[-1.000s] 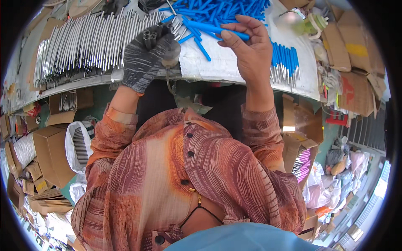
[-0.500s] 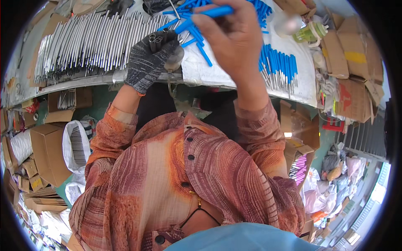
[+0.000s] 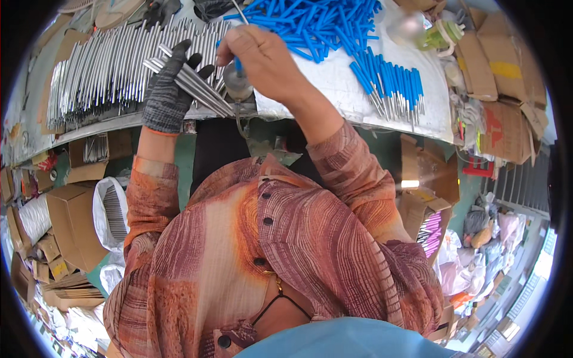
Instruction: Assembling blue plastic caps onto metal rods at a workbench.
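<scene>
L hand [image 3: 166, 89], in dark glove, has fingers clamped round a bunch of metal rods [image 3: 203, 89] slanting down to the R. R hand [image 3: 256, 59], bare, has fingers curled together; a short bit of blue tube [image 3: 237, 64] shows under them, rest hidden, so can't tell if it's gripped. Clear rounded object [image 3: 238, 88] just below, partly covered, hard to ID. Blue tube pile [image 3: 316, 30] is cut off at top of pic; silver rod row [image 3: 113, 65] partly behind L hand. Vs 0.5 s ago: L hand is further L, its rods now lengthwise, not end-on; R hand has shifted L & lower, off the pile.
</scene>
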Demonstrator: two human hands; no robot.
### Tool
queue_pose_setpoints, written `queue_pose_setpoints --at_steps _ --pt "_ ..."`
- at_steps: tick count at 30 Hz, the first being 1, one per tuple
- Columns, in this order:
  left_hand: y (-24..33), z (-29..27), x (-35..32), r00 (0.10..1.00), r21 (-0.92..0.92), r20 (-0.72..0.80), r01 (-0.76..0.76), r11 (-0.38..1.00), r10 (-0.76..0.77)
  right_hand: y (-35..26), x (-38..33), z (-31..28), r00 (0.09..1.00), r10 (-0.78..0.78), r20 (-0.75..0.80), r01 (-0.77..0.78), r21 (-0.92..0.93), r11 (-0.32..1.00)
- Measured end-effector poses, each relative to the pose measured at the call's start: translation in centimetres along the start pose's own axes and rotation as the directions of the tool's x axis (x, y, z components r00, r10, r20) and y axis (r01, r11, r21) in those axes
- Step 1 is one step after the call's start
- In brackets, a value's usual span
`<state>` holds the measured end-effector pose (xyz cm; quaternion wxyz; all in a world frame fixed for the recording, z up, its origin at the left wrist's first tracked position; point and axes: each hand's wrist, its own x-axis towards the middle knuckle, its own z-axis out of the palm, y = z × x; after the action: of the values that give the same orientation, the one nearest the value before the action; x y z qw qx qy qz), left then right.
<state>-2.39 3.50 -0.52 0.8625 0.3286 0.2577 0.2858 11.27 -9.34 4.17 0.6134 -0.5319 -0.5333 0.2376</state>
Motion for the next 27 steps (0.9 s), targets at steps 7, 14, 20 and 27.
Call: queue_pose_setpoints --at_steps 7,14,20,27 --pt "0.5 0.3 0.0 0.988 0.108 -0.149 -0.035 0.994 0.051 3.4 1.0 -1.6 0.776 -0.586 -0.233 0.352 -0.610 0.710" --pt "0.3 1.1 -0.2 0.961 0.092 -0.199 -0.176 0.980 0.191 12.6 -10.4 -21.6 0.794 -0.313 -0.521 -0.448 -0.850 0.278" --pt "0.8 1.6 -0.9 0.933 0.104 -0.152 -0.313 0.944 0.326 14.0 -10.9 -16.1 0.958 -0.034 -0.283 -0.261 -0.918 0.300" --pt "-1.0 3.5 -1.3 0.841 0.485 0.159 -0.523 0.701 0.518 13.5 -8.9 -6.6 0.948 0.245 -0.202 -0.262 -0.934 0.243"
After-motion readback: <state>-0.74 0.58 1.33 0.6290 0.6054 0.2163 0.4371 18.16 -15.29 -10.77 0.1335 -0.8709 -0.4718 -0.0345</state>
